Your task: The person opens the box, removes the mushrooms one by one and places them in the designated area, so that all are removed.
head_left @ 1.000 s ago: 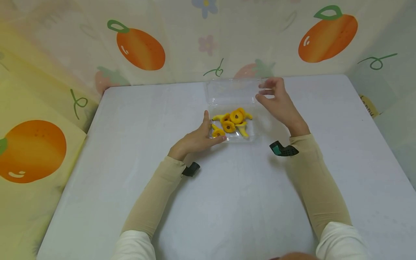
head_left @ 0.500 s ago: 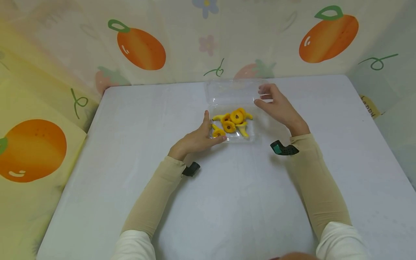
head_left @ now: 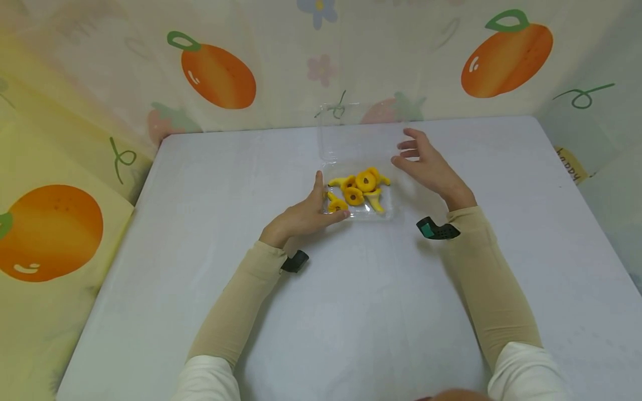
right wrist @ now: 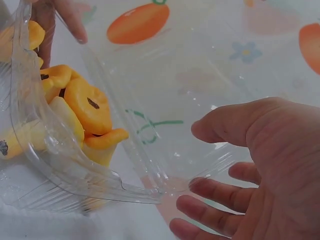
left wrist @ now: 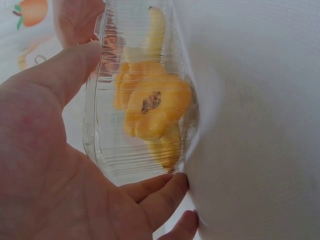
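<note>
A hinged clear plastic clamshell box [head_left: 391, 209] stands on the table, its lid [head_left: 358, 133] tilted up at the back. Inside lie several yellow-orange trumpet-shaped mushrooms [head_left: 365, 181], chanterelle-like, with dark centres. My left hand [head_left: 301, 215] holds the box's near left corner. Its thumb presses the rim and its fingers bend against the side wall, as the left wrist view shows. My right hand [head_left: 431, 167] is at the lid's right edge with fingers spread and thumb apart. In the right wrist view its fingertips [right wrist: 200, 186] are by the lid's corner; contact is hard to tell.
A white-covered table [head_left: 210, 184] carries the box near its far edge. Behind it hangs a fruit-print curtain [head_left: 281, 67], and a yellowish one [head_left: 50, 145] is at the left. Dark bands [head_left: 437, 229] sit at both wrists.
The lid has swung up to a steeper tilt, its top edge now higher against the curtain. My right hand has come slightly nearer and lower, its fingers spreading. My left hand stays put.
</note>
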Motion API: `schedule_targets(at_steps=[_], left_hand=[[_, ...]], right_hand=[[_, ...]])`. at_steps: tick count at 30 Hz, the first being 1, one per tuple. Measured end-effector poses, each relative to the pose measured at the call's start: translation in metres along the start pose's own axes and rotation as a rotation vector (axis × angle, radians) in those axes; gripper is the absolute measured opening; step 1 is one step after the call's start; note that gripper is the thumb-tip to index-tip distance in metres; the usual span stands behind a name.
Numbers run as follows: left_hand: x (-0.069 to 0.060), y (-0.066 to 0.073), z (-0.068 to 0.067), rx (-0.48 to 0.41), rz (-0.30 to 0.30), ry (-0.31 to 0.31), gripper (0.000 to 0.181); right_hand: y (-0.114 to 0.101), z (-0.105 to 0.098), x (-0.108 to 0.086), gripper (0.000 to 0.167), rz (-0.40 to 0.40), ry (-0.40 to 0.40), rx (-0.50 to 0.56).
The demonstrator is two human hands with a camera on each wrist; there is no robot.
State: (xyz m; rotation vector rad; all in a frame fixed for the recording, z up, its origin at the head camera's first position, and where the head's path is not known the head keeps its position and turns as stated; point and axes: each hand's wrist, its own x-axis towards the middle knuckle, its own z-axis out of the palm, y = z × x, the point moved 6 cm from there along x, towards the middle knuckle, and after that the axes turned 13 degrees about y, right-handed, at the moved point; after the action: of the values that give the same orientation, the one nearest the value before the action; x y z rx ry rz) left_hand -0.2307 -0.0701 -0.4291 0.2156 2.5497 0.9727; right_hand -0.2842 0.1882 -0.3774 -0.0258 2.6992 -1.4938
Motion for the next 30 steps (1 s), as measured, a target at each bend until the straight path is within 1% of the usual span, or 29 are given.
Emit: schedule_targets(at_steps=[6,12,21,30], left_hand=[[0.0,0.0002,0.0002,-0.005,0.005,0.003,0.124],[-0.0019,0.0009,-0.0012,-0.008,-0.005,0.002,0.123],[-0.0008,0.0006,-0.0004,-0.013,-0.003,0.0,0.123],[-0.0008,0.0016,-0.0001,-0.013,0.006,-0.001,0.123]], right_hand=[[0.001,-0.0003,0.0006,0.075,0.023,0.015,0.031],[0.0009,-0.0011,0.0001,0.075,0.029,0.021,-0.003],[0.002,-0.0014,0.0016,0.076,0.033,0.023,-0.043],[0.0034,0.0002,0.001,0.083,0.061,0.007,-0.033]])
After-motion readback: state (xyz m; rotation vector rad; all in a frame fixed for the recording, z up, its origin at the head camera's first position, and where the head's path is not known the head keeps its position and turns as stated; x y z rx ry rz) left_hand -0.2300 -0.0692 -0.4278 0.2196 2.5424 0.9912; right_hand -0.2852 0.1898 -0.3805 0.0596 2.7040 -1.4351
